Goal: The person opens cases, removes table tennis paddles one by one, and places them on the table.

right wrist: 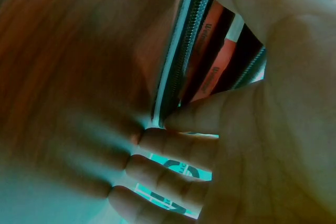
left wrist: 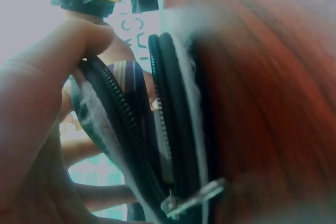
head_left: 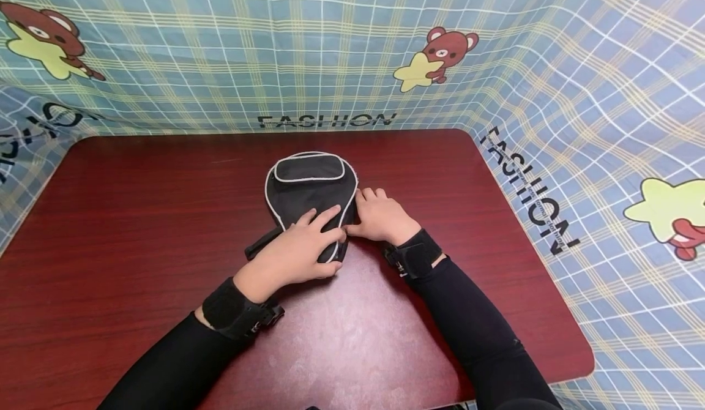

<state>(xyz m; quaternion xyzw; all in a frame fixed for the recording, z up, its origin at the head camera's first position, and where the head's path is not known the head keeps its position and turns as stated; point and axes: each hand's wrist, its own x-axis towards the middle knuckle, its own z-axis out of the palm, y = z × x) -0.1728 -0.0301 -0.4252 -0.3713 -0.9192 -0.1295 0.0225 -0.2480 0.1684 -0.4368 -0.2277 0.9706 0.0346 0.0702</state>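
A black table tennis racket case (head_left: pixel 308 199) with white piping lies on the table, its wide end away from me. Along its right side the zipper (left wrist: pixel 126 103) is parted, with the metal pull (left wrist: pixel 197 199) hanging near one end. Two red edges with lettering, apparently rackets (right wrist: pixel 216 72), show inside. My left hand (head_left: pixel 297 248) spreads over the narrow part and holds the upper flap between thumb and fingers. At the right side, my right hand (head_left: pixel 385 217) touches the rim of the opening with thumb and index finger; its other fingertips are near the table.
The dark red wooden table (head_left: pixel 138 226) has rounded corners. A checked cloth (head_left: pixel 330 49) with bears and lettering stands around its back and sides. Both wrists wear black straps, the right strap (head_left: pixel 415 254) close to the case.
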